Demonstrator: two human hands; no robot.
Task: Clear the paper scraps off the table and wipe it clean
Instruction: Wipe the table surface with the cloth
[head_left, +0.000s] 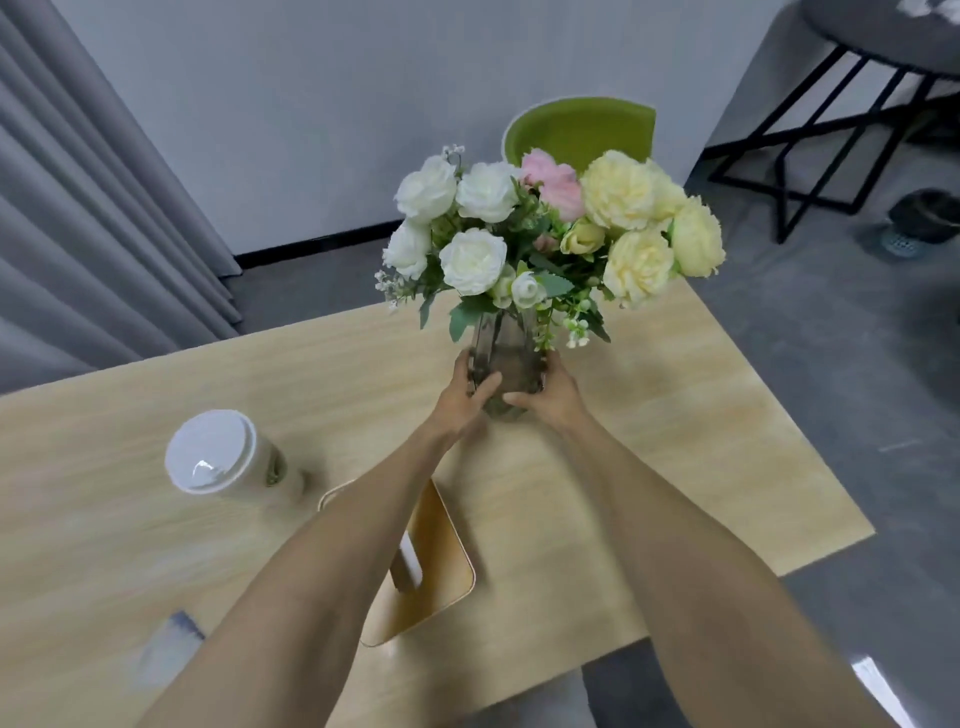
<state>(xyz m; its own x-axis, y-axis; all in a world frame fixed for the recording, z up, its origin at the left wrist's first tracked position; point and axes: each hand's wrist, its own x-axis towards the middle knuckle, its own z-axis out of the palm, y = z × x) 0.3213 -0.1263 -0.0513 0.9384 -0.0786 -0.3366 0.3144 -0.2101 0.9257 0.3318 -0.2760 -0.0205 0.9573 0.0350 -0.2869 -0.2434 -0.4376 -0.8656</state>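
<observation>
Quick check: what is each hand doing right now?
Left hand: grips the glass vase on its left side.
Right hand: grips the vase on its right side.

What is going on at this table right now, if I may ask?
A person holds a glass vase of flowers with both hands, the left hand and the right hand gripping its sides low down, over the middle of the table. Whether it is lifted or standing cannot be told. A lidded cup stands to the left, a wooden tray lies under the left forearm, and a blurred pale thing lies near the front left.
</observation>
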